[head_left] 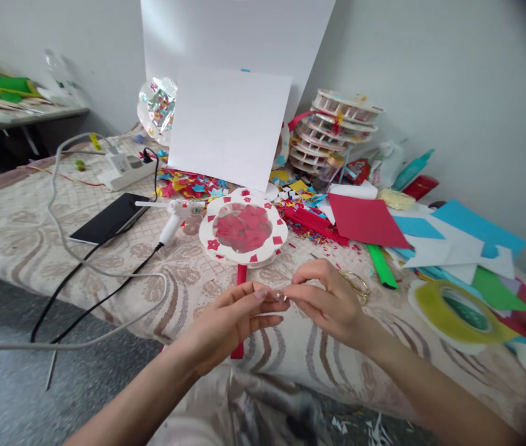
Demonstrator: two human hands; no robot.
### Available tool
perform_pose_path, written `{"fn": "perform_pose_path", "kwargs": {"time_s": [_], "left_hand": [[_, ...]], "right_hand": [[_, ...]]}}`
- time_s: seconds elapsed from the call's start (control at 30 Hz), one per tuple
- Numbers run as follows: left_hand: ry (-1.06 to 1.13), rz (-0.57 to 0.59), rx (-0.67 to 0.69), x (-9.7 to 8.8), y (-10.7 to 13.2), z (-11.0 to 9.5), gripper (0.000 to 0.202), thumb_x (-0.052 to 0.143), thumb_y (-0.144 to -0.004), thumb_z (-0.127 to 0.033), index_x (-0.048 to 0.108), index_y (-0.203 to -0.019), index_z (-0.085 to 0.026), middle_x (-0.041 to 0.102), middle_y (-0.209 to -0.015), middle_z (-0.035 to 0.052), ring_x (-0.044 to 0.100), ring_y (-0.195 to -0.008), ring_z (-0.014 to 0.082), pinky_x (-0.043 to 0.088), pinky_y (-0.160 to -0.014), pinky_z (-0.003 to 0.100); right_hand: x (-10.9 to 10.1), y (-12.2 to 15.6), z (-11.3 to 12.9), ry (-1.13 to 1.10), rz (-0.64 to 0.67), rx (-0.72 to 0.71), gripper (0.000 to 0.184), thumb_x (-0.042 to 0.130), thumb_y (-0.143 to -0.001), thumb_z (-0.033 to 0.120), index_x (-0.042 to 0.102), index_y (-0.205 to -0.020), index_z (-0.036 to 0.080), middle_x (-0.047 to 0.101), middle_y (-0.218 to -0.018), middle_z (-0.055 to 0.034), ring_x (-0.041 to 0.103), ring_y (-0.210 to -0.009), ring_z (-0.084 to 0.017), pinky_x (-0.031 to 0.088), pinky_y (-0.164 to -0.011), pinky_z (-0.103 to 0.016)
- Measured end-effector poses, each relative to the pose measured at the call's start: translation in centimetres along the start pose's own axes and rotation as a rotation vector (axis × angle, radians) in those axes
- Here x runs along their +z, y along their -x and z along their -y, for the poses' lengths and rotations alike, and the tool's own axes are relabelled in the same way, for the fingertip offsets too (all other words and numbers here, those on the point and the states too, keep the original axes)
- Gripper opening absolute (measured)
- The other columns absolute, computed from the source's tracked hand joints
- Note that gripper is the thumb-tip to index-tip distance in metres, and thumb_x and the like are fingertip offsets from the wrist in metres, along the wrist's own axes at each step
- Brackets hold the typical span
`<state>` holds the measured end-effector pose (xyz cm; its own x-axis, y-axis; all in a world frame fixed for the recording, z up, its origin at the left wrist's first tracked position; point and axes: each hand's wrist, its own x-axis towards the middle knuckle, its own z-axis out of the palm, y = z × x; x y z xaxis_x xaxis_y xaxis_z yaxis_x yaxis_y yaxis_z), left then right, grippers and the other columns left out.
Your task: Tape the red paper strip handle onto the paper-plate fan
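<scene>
My left hand [237, 316] and my right hand [328, 300] meet fingertip to fingertip just above the table's near edge. Between them they pinch a small clear piece, probably tape [281, 296], too small to name with certainty. Just beyond the hands lies a white flower-shaped paper fan [269, 220] with red confetti in its clear middle and red shapes on its rim. Its red stick handle [240, 275] runs towards me and passes under my left hand. Gold-handled scissors [358, 285] lie right of my right hand.
A roll of yellow-green tape [458, 316] sits at the right. Coloured paper sheets [369, 220] and scraps cover the right and back of the patterned tablecloth [25, 229]. A glue gun [172, 223], a black phone [109, 218], a power strip [126, 168] and cables lie left. White boards [230, 127] stand behind.
</scene>
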<state>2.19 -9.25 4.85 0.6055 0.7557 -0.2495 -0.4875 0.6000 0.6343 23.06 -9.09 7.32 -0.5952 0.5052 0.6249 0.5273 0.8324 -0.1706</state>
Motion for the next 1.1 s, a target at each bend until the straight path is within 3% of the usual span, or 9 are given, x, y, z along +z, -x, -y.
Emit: {"fn": "perform_pose_path", "kwargs": {"time_s": [0.17,0.27,0.37,0.47,0.57,0.67,0.87,0.97,1.1], "left_hand": [[-0.091,0.016,-0.035,-0.1,0.4,-0.4,0.023,0.071,-0.08,-0.033,0.073,-0.093,-0.014,0.072,-0.103,0.0113,0.066,-0.103,0.0242,0.049,-0.089,0.034],[-0.127,0.028,-0.057,-1.0,0.8,-0.6,0.03,0.07,-0.081,-0.034,0.072,-0.1,-0.011,0.072,-0.107,0.016,0.067,-0.102,0.0244,0.048,-0.092,0.035],[-0.12,-0.053,-0.031,-2.3,1.1,-1.0,0.029,0.071,-0.08,-0.031,0.071,-0.101,-0.012,0.071,-0.11,0.0162,0.068,-0.101,0.0237,0.049,-0.092,0.034],[-0.086,-0.185,0.06,-3.5,1.2,-1.8,0.026,0.072,-0.078,-0.024,0.069,-0.101,-0.013,0.071,-0.111,0.0148,0.068,-0.1,0.0225,0.05,-0.09,0.032],[-0.013,-0.357,0.185,-4.1,0.8,-2.5,0.025,0.071,-0.076,-0.016,0.066,-0.101,-0.012,0.071,-0.109,0.0131,0.068,-0.101,0.0227,0.05,-0.092,0.033],[0.05,-0.479,0.232,-4.4,0.3,-2.8,0.024,0.069,-0.076,-0.01,0.064,-0.099,-0.011,0.072,-0.105,0.0133,0.067,-0.103,0.0236,0.05,-0.095,0.035],[0.111,-0.478,0.206,-4.8,-0.3,-2.9,0.021,0.067,-0.076,-0.009,0.062,-0.096,-0.012,0.072,-0.102,0.0135,0.067,-0.105,0.0244,0.049,-0.099,0.038],[0.13,-0.477,0.21,-4.9,-0.3,-2.9,0.02,0.069,-0.075,-0.008,0.063,-0.093,-0.01,0.071,-0.102,0.015,0.067,-0.103,0.0249,0.049,-0.099,0.038],[0.113,-0.471,0.223,-4.9,-0.5,-2.7,0.014,0.068,-0.077,-0.008,0.064,-0.091,-0.009,0.072,-0.1,0.0149,0.069,-0.099,0.0236,0.05,-0.096,0.036]], "right_hand": [[-0.8,-0.2,0.2,0.033,0.006,0.015,0.023,0.053,-0.091,0.01,0.06,-0.107,0.024,0.057,-0.094,-0.0048,0.056,-0.089,-0.019,0.05,-0.075,-0.034],[-1.3,-0.3,0.1,-0.01,-0.061,0.081,0.023,0.055,-0.09,0.009,0.06,-0.106,0.025,0.056,-0.096,-0.0046,0.056,-0.089,-0.018,0.049,-0.076,-0.033],[-1.1,-0.4,-0.3,-0.184,-0.201,0.309,0.013,0.058,-0.089,0.013,0.062,-0.096,0.023,0.056,-0.098,-0.0044,0.058,-0.091,-0.017,0.049,-0.08,-0.032],[0.6,-0.1,-1.2,-0.535,-0.216,0.585,0.002,0.06,-0.09,0.022,0.062,-0.09,0.021,0.058,-0.107,-0.0051,0.062,-0.086,-0.015,0.052,-0.077,-0.031],[2.9,0.3,-2.1,-0.855,-0.151,0.787,0.013,0.065,-0.087,0.032,0.06,-0.086,0.02,0.059,-0.12,-0.0077,0.066,-0.091,-0.016,0.052,-0.08,-0.032],[4.6,0.4,-2.6,-1.021,-0.158,0.928,0.022,0.072,-0.08,0.037,0.06,-0.083,0.019,0.055,-0.133,-0.0095,0.063,-0.107,-0.02,0.051,-0.086,-0.033],[5.4,-0.5,-2.9,-1.124,-0.145,1.02,0.026,0.078,-0.073,0.038,0.062,-0.08,0.02,0.057,-0.134,-0.0095,0.052,-0.124,-0.023,0.042,-0.101,-0.043],[5.6,-0.9,-3.3,-1.165,-0.182,1.047,0.026,0.081,-0.07,0.035,0.062,-0.079,0.02,0.063,-0.126,-0.0086,0.055,-0.121,-0.022,0.037,-0.107,-0.044],[4.8,-1.4,-3.7,-1.262,-0.236,1.036,0.022,0.08,-0.071,0.03,0.062,-0.08,0.02,0.067,-0.118,-0.0071,0.061,-0.112,-0.02,0.042,-0.105,-0.042]]}}
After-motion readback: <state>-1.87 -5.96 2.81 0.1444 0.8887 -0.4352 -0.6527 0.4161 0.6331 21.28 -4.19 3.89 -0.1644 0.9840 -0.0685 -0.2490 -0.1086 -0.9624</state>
